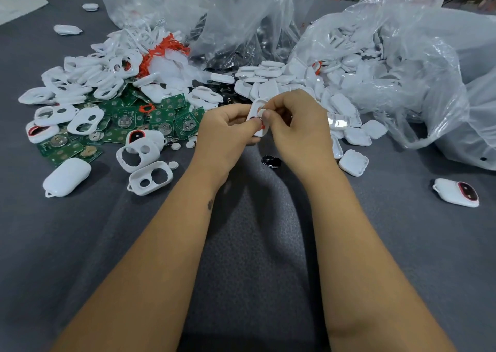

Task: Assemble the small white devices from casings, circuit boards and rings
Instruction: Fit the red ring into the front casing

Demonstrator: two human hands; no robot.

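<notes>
Now, at scene centre: white front casing (255, 115) pinched between left hand (228, 129) and right hand (295, 126), both curled tight around it, thumbs meeting over the face. Red-orange ring (262, 126) just showing at the near edge of the casing, under the thumbs; apparently being seated into one of the openings, though the exact seat stays hidden by the fingers. To do this well: steady the casing with the left, work round the ring with the right thumb a little at a time, press evenly so no part pops back out, check for a flush rim before reaching for a board. Green circuit boards (126, 126) heaped to the left, mixed with more open front casings (150, 177); tangle of spare red rings (163, 49) farther off, beside clear plastic bags (375, 56) spilling white back covers (354, 162) to the right. Small black disc (271, 161) lying on the grey cloth (255, 244) just near of the hands. Finished device with red-rimmed dark window (457, 192) parked well apart at near right. Judged early in this unit: ring stage, board and back cover not yet fitted.
</notes>
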